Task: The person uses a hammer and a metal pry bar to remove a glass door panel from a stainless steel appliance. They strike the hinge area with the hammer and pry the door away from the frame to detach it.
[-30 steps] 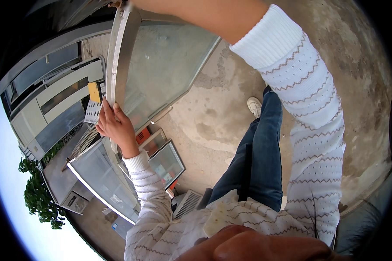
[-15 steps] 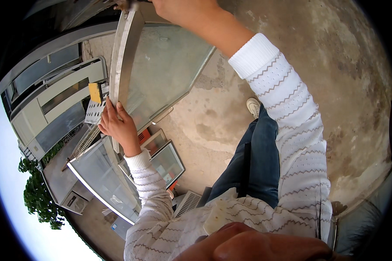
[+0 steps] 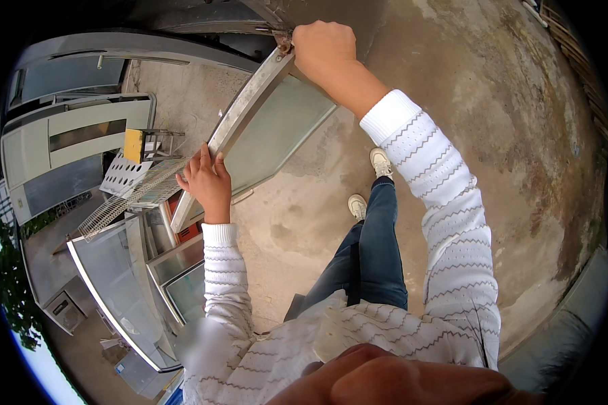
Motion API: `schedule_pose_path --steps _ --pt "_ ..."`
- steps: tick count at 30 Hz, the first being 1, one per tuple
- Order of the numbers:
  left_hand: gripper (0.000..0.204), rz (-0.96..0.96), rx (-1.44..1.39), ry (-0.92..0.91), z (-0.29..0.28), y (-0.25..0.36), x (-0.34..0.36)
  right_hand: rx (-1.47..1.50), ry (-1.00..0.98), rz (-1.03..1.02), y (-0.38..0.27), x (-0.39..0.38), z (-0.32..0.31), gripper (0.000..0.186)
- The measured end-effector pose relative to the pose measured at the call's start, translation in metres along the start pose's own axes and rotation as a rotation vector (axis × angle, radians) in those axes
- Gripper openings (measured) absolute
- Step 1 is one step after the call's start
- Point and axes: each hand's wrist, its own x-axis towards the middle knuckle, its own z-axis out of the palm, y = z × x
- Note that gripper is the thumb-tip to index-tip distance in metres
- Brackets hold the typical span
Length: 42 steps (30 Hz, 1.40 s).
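A glass-paned panel, like a door or large window, stands tilted in front of me with a worn, pale metal frame. My left hand rests against the frame's lower part, its fingers stretched and spread, fingertips touching the edge. At the frame's far upper end, my right hand is closed in a fist beside a rusty metal fitting. What lies inside that fist is hidden.
To the left stand a white wire rack, a yellow-topped stand, a perforated white panel and old cabinets with glass. Leaning glass panes are lower left. Stained concrete floor spreads to the right.
The frame's far end now appears further right and lower, with my right hand beside it. My left hand has shifted right and up along with the frame. Both my shoes now show.
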Motion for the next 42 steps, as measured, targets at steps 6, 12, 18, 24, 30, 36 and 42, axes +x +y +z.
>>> schedule_pose_path --steps 6,12,18,24,30,36,42 --pt "0.041 -0.076 -0.114 -0.028 -0.008 0.006 0.001 0.174 0.091 0.142 0.025 -0.014 0.028 0.027" --pt "0.042 -0.147 -0.158 -0.107 -0.021 0.008 0.000 0.596 0.027 0.184 0.042 -0.023 0.051 0.035" --pt "0.044 -0.219 -0.240 -0.116 -0.027 0.013 0.007 0.789 0.038 0.146 0.060 -0.021 0.084 0.038" --pt "0.046 -0.314 -0.271 -0.117 -0.029 0.011 0.004 -0.065 -0.277 -0.161 0.090 0.005 0.006 0.030" --pt "0.046 -0.403 -0.390 -0.084 -0.031 0.010 0.007 -0.120 -0.530 -0.018 0.156 -0.006 -0.040 0.027" --pt "0.047 -0.335 -0.427 -0.047 -0.008 -0.005 0.028 0.179 -0.731 -0.096 0.045 -0.054 -0.026 0.023" --pt "0.048 -0.207 -0.529 -0.029 0.015 -0.040 0.060 0.667 -0.633 -0.064 -0.116 -0.051 0.022 0.020"
